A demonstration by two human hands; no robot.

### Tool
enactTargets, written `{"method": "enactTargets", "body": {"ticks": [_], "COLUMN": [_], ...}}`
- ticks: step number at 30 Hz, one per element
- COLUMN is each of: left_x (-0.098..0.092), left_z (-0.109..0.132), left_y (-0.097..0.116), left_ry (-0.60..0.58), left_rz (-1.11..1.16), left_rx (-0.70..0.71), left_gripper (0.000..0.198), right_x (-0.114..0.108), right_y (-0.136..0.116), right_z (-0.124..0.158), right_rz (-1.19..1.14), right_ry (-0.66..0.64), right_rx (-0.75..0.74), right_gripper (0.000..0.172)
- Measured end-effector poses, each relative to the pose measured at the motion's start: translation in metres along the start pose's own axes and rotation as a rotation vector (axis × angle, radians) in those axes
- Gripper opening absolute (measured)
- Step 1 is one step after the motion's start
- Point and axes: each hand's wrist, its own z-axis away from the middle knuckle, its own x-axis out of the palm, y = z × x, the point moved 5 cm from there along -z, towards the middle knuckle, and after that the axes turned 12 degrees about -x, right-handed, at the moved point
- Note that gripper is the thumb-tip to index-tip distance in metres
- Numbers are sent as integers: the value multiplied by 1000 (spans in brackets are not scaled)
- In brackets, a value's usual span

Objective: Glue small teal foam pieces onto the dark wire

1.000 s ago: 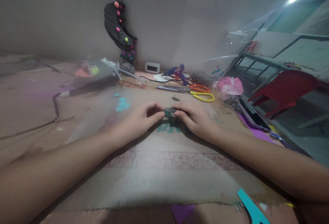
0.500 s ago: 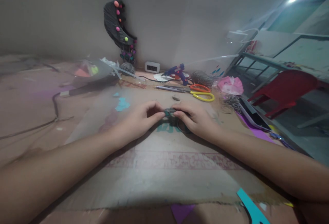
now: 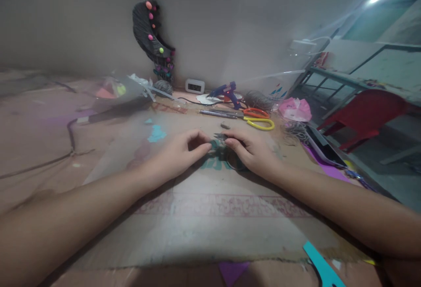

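Both of my hands rest on a sheet of brown cardboard (image 3: 210, 217) on the floor. My left hand (image 3: 179, 153) is curled, its thumb and fingertips pinched near a small dark, teal-tinged craft piece (image 3: 217, 147) lying between the hands. My right hand (image 3: 253, 151) is also curled, with its fingertips on a small dark pointed piece (image 3: 219, 136) at the top of that item. What exactly each hand grips is too small and dim to name.
Behind the hands lie orange-and-yellow scissors (image 3: 258, 118), a pen (image 3: 217, 114), a blue glue gun (image 3: 225, 92), a grey yarn ball (image 3: 163, 87) and a pink bag (image 3: 295, 109). A black feathered ornament (image 3: 151, 37) leans on the wall. A red chair (image 3: 365, 113) stands right.
My right hand's fingers have lifted and shifted slightly back, so a small dark pointed piece now shows above the teal item. My left hand has stayed put.
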Motion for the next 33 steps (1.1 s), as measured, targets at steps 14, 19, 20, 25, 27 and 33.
{"method": "enactTargets", "body": {"ticks": [14, 19, 20, 25, 27, 33], "left_x": [-3, -5, -6, -5, -5, -4], "left_z": [-3, -4, -4, -4, -5, -5], "left_y": [-4, -5, -5, -6, -6, -5], "left_ry": [-12, 18, 22, 12, 12, -5], "left_rz": [64, 85, 93, 116, 114, 133], "left_rx": [-63, -93, -99, -121, -124, -123], "left_gripper": [24, 25, 24, 24, 24, 25], "right_x": [0, -8, -10, -14, -14, -13], "right_y": [-3, -13, -15, -21, -22, -22], "right_z": [0, -2, -3, -4, -4, -5], "right_rz": [28, 243, 301, 445, 466, 500], "right_ry": [-30, -14, 0, 28, 28, 0], "right_rx": [-57, -229, -260, -376, -394, -392], "right_gripper": [26, 31, 32, 30, 30, 30]}}
